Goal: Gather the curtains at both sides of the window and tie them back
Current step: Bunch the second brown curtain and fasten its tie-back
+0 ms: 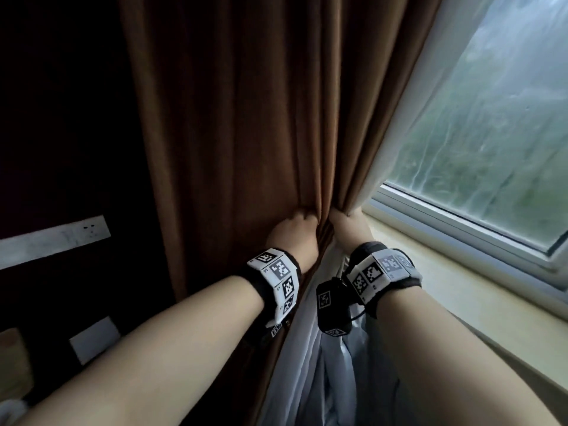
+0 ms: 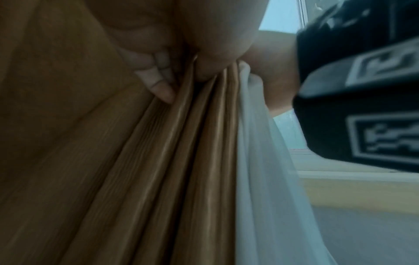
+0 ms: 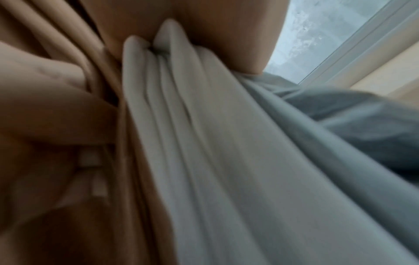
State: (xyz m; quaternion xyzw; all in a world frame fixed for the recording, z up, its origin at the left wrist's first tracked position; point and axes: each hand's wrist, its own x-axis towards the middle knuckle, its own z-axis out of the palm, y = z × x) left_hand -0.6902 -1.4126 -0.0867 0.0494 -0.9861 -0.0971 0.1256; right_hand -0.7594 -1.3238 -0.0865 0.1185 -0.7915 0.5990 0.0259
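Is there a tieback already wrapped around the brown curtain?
No, the head view shows only the left hand and right hand gripping the brown curtain.

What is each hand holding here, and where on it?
Left hand grips bunched folds of the brown curtain at sill height; right hand grips its window-side edge with the white sheer curtain.

The camera on my head looks forward and down along both forearms at the brown curtain (image 1: pixel 233 124), with the window (image 1: pixel 491 124) off to the right. The camera on my left wrist sits very close under my left hand (image 2: pixel 145 52), facing up the brown folds. The one on my right wrist is just as close beneath my right hand (image 3: pixel 192 23), facing up the white sheer (image 3: pixel 204 143). All three views share the bunched fabric and a strip of window.
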